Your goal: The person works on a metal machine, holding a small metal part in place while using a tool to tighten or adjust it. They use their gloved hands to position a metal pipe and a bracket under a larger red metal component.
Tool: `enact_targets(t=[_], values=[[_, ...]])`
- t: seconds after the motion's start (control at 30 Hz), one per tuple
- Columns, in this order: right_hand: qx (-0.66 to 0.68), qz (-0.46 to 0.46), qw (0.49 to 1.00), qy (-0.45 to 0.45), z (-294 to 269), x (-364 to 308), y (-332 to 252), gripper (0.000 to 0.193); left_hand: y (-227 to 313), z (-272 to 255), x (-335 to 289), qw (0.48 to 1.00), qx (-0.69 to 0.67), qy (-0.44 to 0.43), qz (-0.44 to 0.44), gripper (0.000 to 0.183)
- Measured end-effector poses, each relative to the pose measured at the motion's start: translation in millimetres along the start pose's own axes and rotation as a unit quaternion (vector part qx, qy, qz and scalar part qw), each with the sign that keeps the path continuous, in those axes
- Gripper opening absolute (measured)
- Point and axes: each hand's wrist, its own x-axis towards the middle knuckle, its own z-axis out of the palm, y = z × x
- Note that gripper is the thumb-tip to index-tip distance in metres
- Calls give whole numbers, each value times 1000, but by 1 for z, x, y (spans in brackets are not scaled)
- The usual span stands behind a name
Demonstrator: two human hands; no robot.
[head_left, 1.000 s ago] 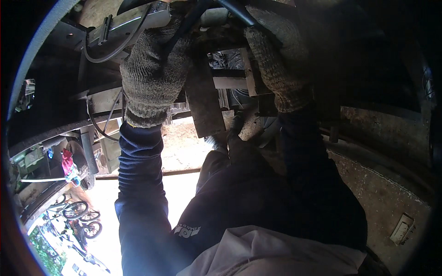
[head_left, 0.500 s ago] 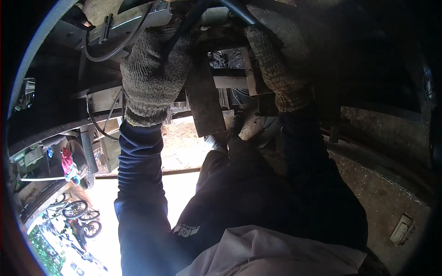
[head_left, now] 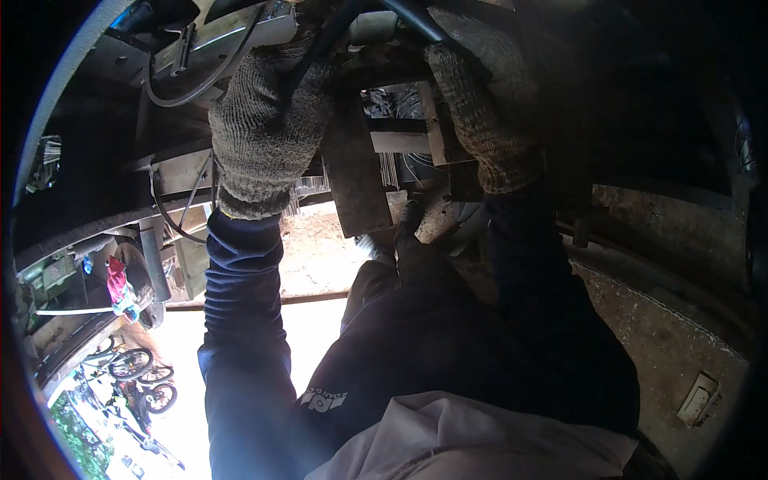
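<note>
My left hand [head_left: 268, 128], in a grey knitted work glove, is closed around a dark bar-like handle [head_left: 330, 36]. My right hand [head_left: 488, 112], gloved alike, is wrapped round a second dark handle [head_left: 418, 22]. The two handles slant toward each other at the top edge, where their far ends go out of view, so I cannot tell what they belong to. Between my hands, a cylindrical metal part [head_left: 373, 28] sits behind the handles. Below it, a flat brownish plate [head_left: 358, 188] hangs beside my left wrist. Deep shadow hides part of my right hand.
A metal frame bar [head_left: 400, 142] crosses below the hands. At left are a curved cable [head_left: 172, 102], a pink-and-blue cloth [head_left: 120, 288] and several bicycles [head_left: 132, 364] outside in bright light. A stained wall [head_left: 640, 352] with a switch box [head_left: 698, 399] stands at right.
</note>
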Motion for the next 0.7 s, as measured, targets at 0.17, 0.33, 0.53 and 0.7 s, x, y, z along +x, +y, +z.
enact_targets(t=[0.17,0.33,0.53,0.7], values=[[115,123,986,-3,0,5,-29,42,-7,-1,-4,1000,-5,-16,-12,41],[174,179,968,-12,-2,8,-40,40,0,0,-1,1000,1,8,1,23],[178,170,969,-8,-1,10,-43,40,-7,0,-4,998,-53,-6,-19,41],[165,172,971,-5,-2,7,-39,38,-6,-2,-3,1000,-15,-13,-2,41]])
